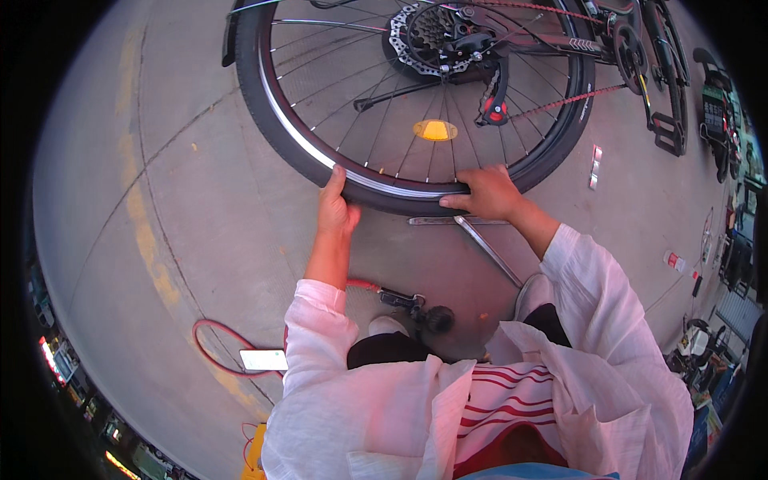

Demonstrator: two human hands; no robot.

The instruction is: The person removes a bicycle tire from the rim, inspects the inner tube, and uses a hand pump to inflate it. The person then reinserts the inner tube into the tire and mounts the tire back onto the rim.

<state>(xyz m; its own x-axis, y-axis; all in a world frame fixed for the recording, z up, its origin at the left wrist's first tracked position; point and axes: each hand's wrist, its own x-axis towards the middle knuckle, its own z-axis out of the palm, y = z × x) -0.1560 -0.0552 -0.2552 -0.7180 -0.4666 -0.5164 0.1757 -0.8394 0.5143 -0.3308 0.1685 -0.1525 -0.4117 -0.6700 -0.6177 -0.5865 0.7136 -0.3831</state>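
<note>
A bicycle's rear wheel lies before me, its black tyre [282,154] around a silver rim [298,138]. My left hand [336,210] is closed around the tyre's near left side, thumb against the rim. Farther right, my right hand [490,192] grips the tyre, thumb on its near edge and fingers over the rim, partly hidden. The spokes carry an amber reflector [434,130]. At the hub sit a brake disc [400,44] and a rear derailleur [494,108] with a red part. Just below the tyre, two metal bars [490,252] lie on the floor, perhaps tyre levers.
An air inflator [400,300] with a red hose [210,326] lies by my feet. A white phone [262,360] rests near the hose's loop. Right of the wheel are a small silver strip [595,167] and a bottle [674,260]. Another bike [714,112] stands at far right.
</note>
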